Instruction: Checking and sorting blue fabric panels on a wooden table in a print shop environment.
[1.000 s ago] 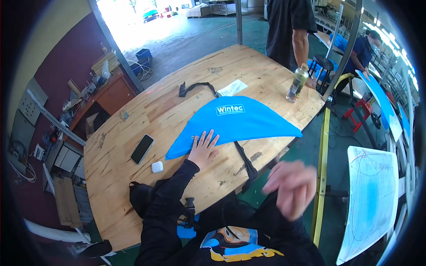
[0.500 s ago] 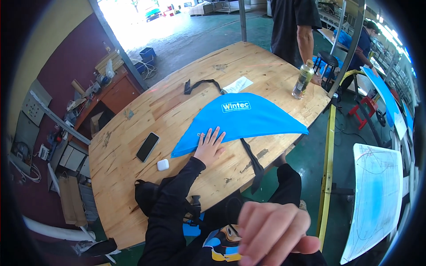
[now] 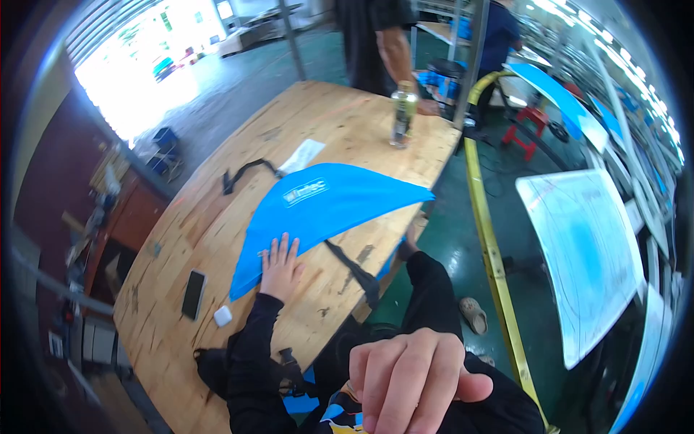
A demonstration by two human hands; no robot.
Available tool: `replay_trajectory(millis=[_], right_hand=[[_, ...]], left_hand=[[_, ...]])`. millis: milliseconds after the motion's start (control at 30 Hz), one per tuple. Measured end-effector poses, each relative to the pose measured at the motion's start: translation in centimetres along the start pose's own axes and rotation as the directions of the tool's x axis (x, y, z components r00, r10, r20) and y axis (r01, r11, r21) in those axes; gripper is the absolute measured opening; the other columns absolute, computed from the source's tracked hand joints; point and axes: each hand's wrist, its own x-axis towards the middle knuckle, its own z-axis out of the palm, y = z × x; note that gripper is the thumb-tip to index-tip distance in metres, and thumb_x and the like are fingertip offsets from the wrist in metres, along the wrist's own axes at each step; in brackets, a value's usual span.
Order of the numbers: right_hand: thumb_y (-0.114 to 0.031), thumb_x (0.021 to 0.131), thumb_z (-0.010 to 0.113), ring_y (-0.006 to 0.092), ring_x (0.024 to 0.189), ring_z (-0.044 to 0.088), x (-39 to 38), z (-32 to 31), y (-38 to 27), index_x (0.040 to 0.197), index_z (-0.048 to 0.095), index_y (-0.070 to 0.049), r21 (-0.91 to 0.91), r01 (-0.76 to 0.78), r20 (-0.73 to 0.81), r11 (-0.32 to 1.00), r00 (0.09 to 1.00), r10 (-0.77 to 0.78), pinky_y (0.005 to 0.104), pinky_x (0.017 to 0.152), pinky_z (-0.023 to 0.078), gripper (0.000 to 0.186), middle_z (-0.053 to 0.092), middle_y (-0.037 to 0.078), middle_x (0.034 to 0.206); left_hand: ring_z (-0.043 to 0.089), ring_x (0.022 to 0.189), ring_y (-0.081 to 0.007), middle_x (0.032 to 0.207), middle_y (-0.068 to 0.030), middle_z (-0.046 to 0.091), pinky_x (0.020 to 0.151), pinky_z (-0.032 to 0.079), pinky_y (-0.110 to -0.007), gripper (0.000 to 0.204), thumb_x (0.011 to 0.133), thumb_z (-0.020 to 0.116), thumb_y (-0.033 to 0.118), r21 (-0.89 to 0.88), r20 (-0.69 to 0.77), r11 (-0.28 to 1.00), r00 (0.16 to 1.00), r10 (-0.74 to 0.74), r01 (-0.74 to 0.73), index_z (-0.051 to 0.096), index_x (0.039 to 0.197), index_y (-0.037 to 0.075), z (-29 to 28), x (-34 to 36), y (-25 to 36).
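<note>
A blue, roughly triangular piece of fabric (image 3: pixel 318 201) with white printing lies flat on the wooden table (image 3: pixel 217 210). My left hand (image 3: pixel 280 271) rests palm down on its near left edge, fingers stretched out and holding nothing. Black straps stick out from the cloth, one strap (image 3: pixel 350 267) on the near side and another strap (image 3: pixel 249 170) on the far side. Close to the camera, my right hand (image 3: pixel 408 380) is raised above my lap, its fingers curled down and the thumb out to the right. Nothing shows in that hand, though its palm is hidden.
A phone (image 3: pixel 193 294) and a small white case (image 3: pixel 223 315) lie left of my left arm. White paper (image 3: pixel 301 155) and a bottle (image 3: pixel 403 116) stand or lie farther back. Another person (image 3: pixel 369 43) is at the far edge. A yellow rail (image 3: pixel 491 253) and a pale panel (image 3: pixel 585 260) are right.
The view has swung right, so the table and cloth appear farther left. My left hand stays flat on the fabric, and my right hand remains raised with curled fingers.
</note>
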Motion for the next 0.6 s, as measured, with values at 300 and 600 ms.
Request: replay_trajectory(millis=[300, 600], right_hand=[[-0.037, 0.103, 0.035, 0.0277, 0.08, 0.063, -5.1, -4.4, -7.4, 0.089, 0.065, -0.001, -0.393, -0.435, -0.434, 0.81, 0.864, 0.254, 0.0359, 0.075, 0.048, 0.049, 0.065, 0.023, 0.095], [-0.025, 0.101, 0.043, 0.0123, 0.075, 0.062, -15.5, -7.1, -26.8, 0.094, 0.063, -0.001, -0.33, -0.926, -0.916, 0.185, 0.267, -0.299, 0.0262, 0.072, 0.051, 0.032, 0.065, 0.007, 0.085]], left_hand=[[0.022, 0.142, -0.0366, 0.156, -0.0154, 0.021, 0.114, 0.017, -0.054, 0.067, 0.092, 0.054, 0.032, 0.043, 0.06, 0.998, 0.998, 0.033, -0.036, 0.027, 0.149, 0.011, -2.1, 0.6, 0.9], [0.02, 0.143, -0.0344, 0.155, -0.0143, 0.023, 0.116, 0.016, -0.049, 0.072, 0.086, 0.059, 0.022, -0.11, 0.111, 0.987, 0.985, 0.132, -0.12, 0.027, 0.149, 0.011, -3.9, -0.3, 1.8]])
